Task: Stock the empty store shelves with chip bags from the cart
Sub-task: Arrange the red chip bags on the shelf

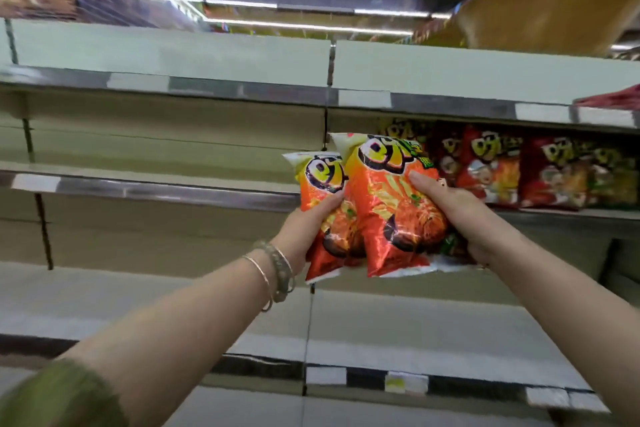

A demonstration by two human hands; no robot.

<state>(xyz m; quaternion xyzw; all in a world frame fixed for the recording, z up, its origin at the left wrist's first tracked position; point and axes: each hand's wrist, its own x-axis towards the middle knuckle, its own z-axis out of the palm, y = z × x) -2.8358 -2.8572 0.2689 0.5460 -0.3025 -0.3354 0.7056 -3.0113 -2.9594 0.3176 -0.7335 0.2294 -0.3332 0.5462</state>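
Head view, tilted up at pale shelves (156, 189). Both forearms raised toward centre. Left hand (304, 229), with its forearm from 7 o'clock, gripping the left bag (320, 184) by the lower half: thumb laid across the orange front, other fingers curled behind and hidden. Right hand (457, 215), with its forearm from 4 o'clock, gripping the right bag (388, 211) at its right edge: thumb pressed flat on the front, other fingers wrapped behind, out of sight. Right bag larger in view, overlapping the left bag's right edge and touching it. Both roughly upright, tops leaning a little toward 11 o'clock. Held in the air at dead centre, in front of the middle shelf board, just at the seam between two bays. At 4 o'clock of the right bag, a patch of green print and a white crimped edge peeking out under the right hand; cannot tell whether another bag.

At 3 o'clock, a row of stocked bags (519, 173), red and yellow, standing upright on the middle shelf of the right bay, faces forward, blurred. At 2 o'clock, a red packet (613, 99) on the top shelf, only partly in view. Metal edge strips with white labels (363, 98) along each shelf front. Bracelets (277, 270) around the left wrist; green sleeve (59, 395) in the 7 o'clock corner. At 12 o'clock, dark ceiling with light strips (311, 26).
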